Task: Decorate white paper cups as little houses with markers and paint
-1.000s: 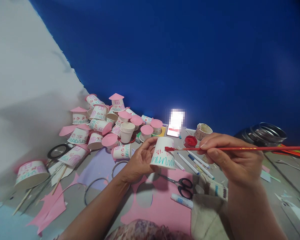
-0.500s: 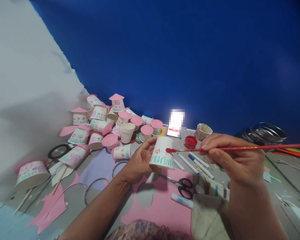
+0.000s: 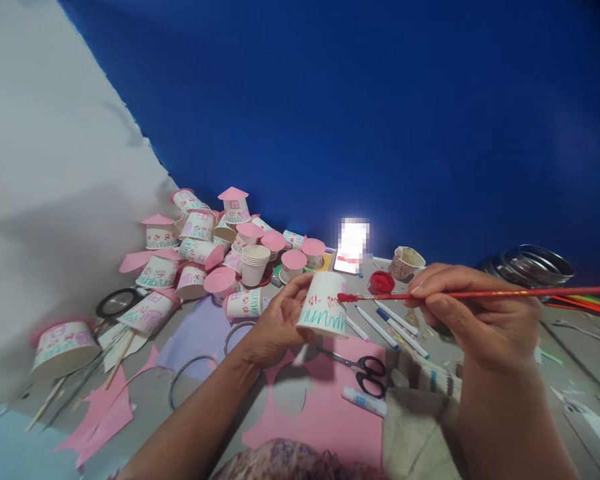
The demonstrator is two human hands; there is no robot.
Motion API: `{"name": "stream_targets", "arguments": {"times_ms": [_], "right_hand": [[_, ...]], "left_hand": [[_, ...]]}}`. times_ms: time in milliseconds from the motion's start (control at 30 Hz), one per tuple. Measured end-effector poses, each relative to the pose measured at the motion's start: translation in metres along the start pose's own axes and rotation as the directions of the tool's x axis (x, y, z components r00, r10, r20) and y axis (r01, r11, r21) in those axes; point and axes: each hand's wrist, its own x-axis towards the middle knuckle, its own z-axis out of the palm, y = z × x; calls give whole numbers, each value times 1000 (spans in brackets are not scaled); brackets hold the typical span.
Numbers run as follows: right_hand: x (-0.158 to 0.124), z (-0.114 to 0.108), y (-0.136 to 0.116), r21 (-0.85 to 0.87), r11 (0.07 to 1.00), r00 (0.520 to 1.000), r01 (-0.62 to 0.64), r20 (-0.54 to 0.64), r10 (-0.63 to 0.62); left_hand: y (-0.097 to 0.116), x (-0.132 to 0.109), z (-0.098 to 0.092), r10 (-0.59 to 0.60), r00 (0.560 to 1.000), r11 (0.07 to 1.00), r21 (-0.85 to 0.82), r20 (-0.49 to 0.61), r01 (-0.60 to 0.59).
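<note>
Both full, I see: left hand (image 3: 280, 319) holds cup (image 3: 323, 305) mouth-down, right hand (image 3: 480, 323) brush (image 3: 485, 293) near-level, bristles (image 3: 347, 298) left; red paint (image 3: 381, 281) in tub (image 3: 382, 291).

The cup (image 3: 324, 308) is between the heaped cups (image 3: 199, 251) and paintbrush (image 3: 480, 294).

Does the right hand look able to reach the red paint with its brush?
Probably yes: the right hand holds the paintbrush seemingly close to the red paint, and nothing visible blocks the way.
</note>
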Motion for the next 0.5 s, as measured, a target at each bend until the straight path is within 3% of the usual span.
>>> {"name": "stream_targets", "arguments": {"times_ms": [500], "right_hand": [[-1,2,0,-8,1000,1000,-10,6,10]], "left_hand": [[-5,3,-1,35,998,999,-1,55,-35]]}}
